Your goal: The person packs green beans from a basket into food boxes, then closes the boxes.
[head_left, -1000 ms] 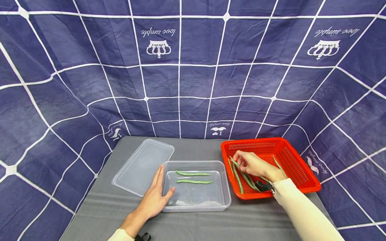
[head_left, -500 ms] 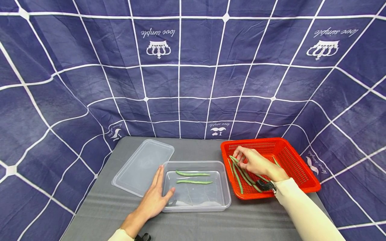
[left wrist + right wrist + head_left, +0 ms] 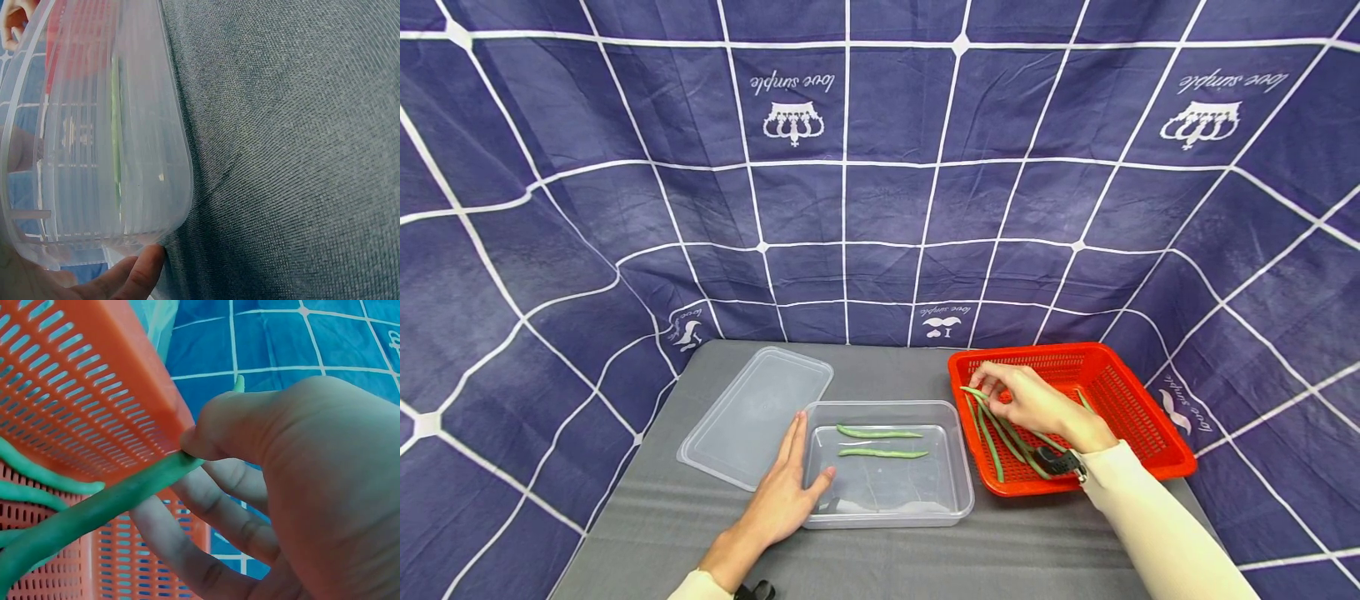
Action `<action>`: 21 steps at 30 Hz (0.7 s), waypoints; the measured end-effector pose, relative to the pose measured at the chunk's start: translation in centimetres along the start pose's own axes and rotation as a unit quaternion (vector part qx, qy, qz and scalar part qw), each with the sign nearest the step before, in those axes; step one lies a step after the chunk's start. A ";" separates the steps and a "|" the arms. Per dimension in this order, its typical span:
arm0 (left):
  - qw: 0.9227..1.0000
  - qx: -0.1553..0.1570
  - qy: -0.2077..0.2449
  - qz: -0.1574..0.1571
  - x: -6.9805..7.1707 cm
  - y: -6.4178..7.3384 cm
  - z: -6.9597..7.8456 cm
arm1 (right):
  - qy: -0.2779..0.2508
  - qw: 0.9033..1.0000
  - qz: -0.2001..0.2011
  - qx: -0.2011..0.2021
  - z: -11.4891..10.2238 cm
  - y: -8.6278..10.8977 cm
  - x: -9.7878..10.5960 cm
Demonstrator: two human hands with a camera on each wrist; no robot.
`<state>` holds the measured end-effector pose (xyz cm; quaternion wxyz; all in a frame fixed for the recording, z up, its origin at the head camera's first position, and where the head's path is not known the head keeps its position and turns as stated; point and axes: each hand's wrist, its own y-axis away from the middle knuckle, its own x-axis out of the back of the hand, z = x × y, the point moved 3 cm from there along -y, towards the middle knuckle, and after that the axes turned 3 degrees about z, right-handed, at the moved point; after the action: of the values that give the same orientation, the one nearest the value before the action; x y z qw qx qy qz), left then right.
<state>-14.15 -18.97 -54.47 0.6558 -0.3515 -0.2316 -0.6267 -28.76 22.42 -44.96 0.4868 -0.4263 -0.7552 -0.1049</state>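
Note:
My right hand (image 3: 1028,404) is over the left part of a red slotted basket (image 3: 1116,371), pinching a green bean (image 3: 103,509) between thumb and fingers. One tip of that bean shows beyond the thumb in the right wrist view. Several other green beans (image 3: 992,450) lie in the basket beneath the hand. Two more, an upper bean (image 3: 878,432) and a lower bean (image 3: 883,453), lie side by side in a clear plastic container (image 3: 895,520). My left hand (image 3: 781,493) rests against the container's left side with straight fingers, its thumb by the near left corner.
A translucent flat lid (image 3: 748,417) lies on the grey cloth-covered table (image 3: 880,567), left of the container. Behind and at both sides hangs a blue curtain (image 3: 887,200) with white grid lines. The basket stands close to the container's right side.
My right hand has raised the pinched bean slightly, its tip moving left toward the basket's rim. The left hand and container have stayed put.

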 end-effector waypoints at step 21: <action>1.000 0.014 0.003 -0.015 0.1 0.1 -0.2 | 0.027 0.999 -0.010 0.016 -3.5 -1.0 0.5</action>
<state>-14.07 -19.25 -54.54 0.6520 -0.3367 -0.2434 -0.6343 -27.34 20.04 -42.48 0.5129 -0.4077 -0.7475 -0.1092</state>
